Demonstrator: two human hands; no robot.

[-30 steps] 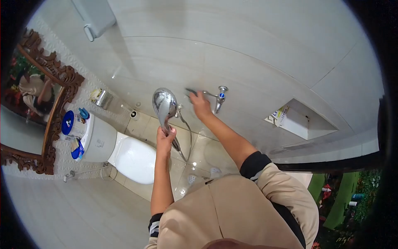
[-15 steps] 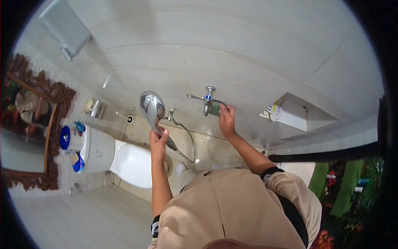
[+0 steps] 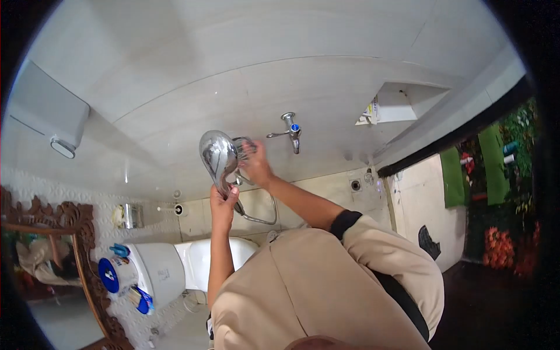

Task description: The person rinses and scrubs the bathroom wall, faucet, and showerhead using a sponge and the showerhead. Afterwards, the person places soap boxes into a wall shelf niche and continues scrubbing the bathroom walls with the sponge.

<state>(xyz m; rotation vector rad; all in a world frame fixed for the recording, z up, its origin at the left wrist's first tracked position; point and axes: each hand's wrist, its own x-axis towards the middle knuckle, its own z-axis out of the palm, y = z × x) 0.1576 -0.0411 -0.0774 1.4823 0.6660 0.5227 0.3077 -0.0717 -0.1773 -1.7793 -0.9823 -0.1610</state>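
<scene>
My left hand [image 3: 223, 204] is closed around the handle of a chrome shower head [image 3: 217, 153], holding it upright with its broad rounded head at the top. A metal hose hangs from it and loops below. Against the right side of that head, my right hand [image 3: 256, 164] presses a grey-green scouring pad [image 3: 244, 146], blurred by motion and partly covered by the fingers. Right of both hands, a chrome tap [image 3: 293, 133] with a blue badge juts from the wall.
A white toilet [image 3: 201, 259] stands at lower left, with a blue-lidded tub [image 3: 111, 275] on its tank. A carved wooden mirror frame [image 3: 81, 262] is at far left. On the right are a wall niche [image 3: 402, 108] holding packets and a doorway edge [image 3: 449, 131].
My right hand has moved left from the tap to the shower head, carrying the pad. My left hand still grips the shower head. The view has shifted.
</scene>
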